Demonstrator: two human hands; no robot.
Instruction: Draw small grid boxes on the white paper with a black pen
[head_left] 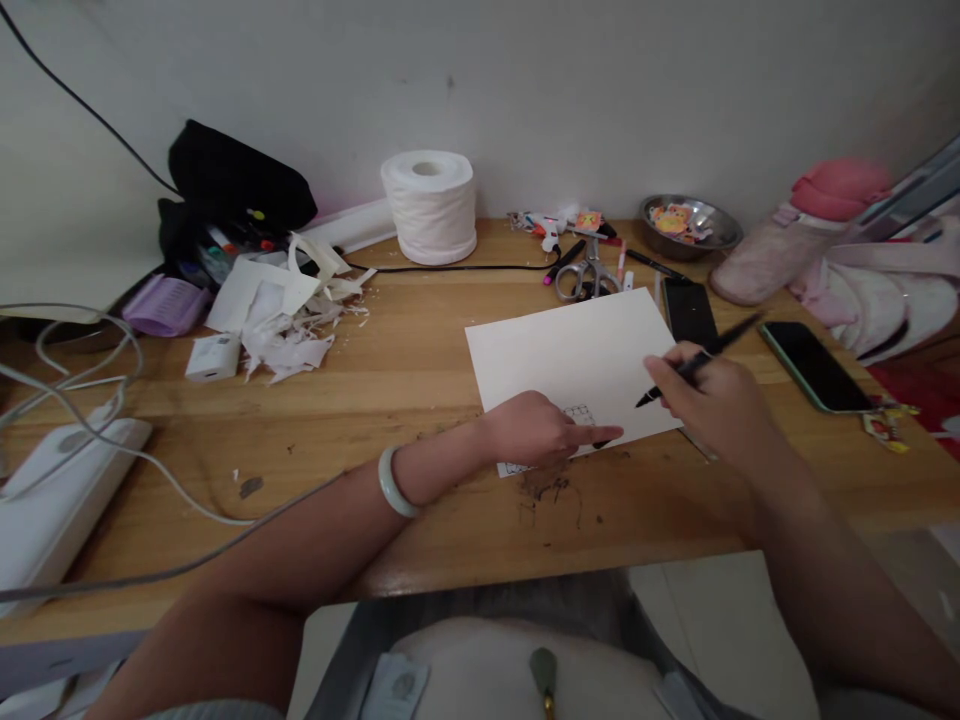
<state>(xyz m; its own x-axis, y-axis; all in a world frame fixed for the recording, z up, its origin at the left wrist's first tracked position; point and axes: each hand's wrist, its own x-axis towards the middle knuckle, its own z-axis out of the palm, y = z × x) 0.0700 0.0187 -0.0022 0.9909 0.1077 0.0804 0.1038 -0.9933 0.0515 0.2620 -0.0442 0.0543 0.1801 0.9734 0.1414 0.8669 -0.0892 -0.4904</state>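
Note:
A white sheet of paper lies slightly turned on the wooden table, with small black line drawings of box shapes near its lower left edge. My left hand rests on that lower part, index finger stretched out to the right and the other fingers curled and partly hidden. Just under the index fingertip is a small dark shape; whether it is ink or an object I cannot tell. Above the paper's right side, my right hand grips a black pen, its tip pointing down and left near the sheet.
Scissors, markers and a glue gun lie behind the paper. A metal bowl, a bottle and two phones are at right. Left stand a toilet roll, paper scraps and a cabled power strip.

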